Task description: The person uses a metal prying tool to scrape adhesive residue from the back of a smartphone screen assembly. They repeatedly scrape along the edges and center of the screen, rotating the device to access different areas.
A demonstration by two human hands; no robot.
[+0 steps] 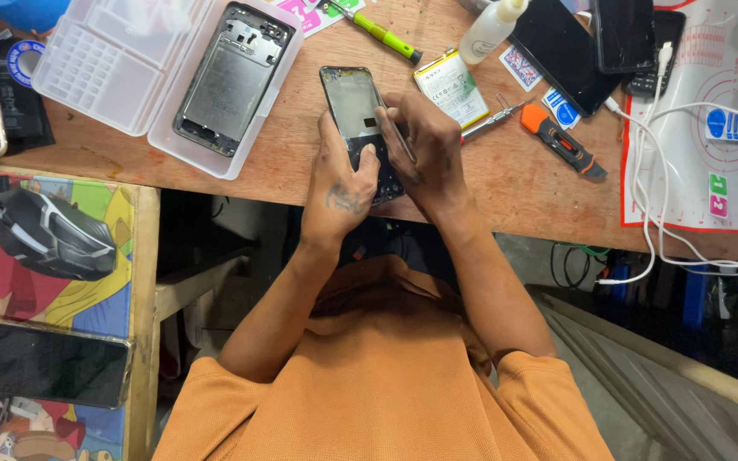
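Nearest the camera, the person's orange shirt [386,376] fills the lower view, and beyond it both hands meet over an opened phone frame [354,107] lying at the near edge of the wooden bench [506,183]. The left hand [341,183] clamps the frame's lower end, while the right hand [424,145] has its grip pinched on a thin metal tool [396,135]. The frame looks light, thin and easily bent, best held by its side rails.
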